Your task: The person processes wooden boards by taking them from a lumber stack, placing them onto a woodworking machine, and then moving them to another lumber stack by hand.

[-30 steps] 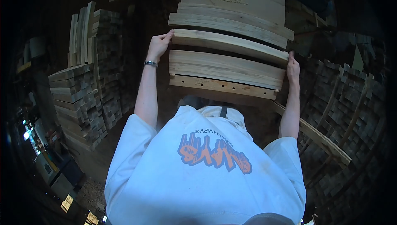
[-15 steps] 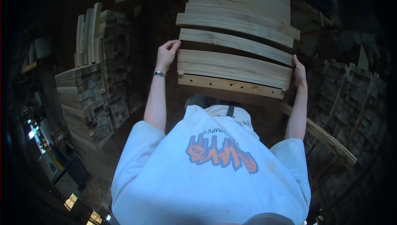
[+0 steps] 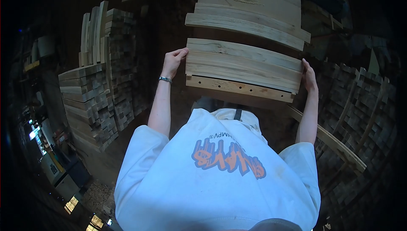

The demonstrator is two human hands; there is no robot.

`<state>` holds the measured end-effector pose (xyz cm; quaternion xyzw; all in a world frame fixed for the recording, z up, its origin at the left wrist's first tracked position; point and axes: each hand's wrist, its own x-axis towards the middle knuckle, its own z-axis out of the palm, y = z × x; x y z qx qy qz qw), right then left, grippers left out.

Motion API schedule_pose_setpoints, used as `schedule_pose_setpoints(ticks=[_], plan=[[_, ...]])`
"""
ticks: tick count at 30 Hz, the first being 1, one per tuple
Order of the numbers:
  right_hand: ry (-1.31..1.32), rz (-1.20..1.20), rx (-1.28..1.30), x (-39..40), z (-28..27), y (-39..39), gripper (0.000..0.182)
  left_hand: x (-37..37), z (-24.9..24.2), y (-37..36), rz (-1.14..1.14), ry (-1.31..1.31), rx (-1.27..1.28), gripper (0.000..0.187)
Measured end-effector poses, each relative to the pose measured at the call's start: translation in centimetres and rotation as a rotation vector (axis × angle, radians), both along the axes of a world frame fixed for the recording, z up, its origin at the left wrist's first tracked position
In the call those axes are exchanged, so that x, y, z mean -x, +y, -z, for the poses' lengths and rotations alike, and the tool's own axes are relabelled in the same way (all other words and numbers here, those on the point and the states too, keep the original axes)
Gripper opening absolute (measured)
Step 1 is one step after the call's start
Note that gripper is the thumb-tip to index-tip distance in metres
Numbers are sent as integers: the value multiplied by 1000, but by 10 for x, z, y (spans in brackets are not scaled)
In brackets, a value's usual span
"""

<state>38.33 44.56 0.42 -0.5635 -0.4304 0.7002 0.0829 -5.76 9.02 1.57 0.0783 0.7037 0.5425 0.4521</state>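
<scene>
Stacked timber [image 3: 91, 99] stands at left; my left hand [image 3: 174, 62] and right hand [image 3: 308, 76] each clamp an end of the curved board [image 3: 243, 55], grip holding it level atop the drilled plank [image 3: 239, 88], ends squared so the stack stays aligned.

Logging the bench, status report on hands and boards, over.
Left hand and right hand grip opposite ends of curved board. It lies against the lower boards. Nothing between.
</scene>
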Motion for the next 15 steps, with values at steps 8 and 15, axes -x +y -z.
schedule_pose_setpoints(ticks=[8,15], plan=[[54,-5,-4,-2,-2,-2,45,2,7,2,-9,-63,-47,28],[-134,-65,-90,10,-3,8,60,23,18,8,-61,-363,-185,29]])
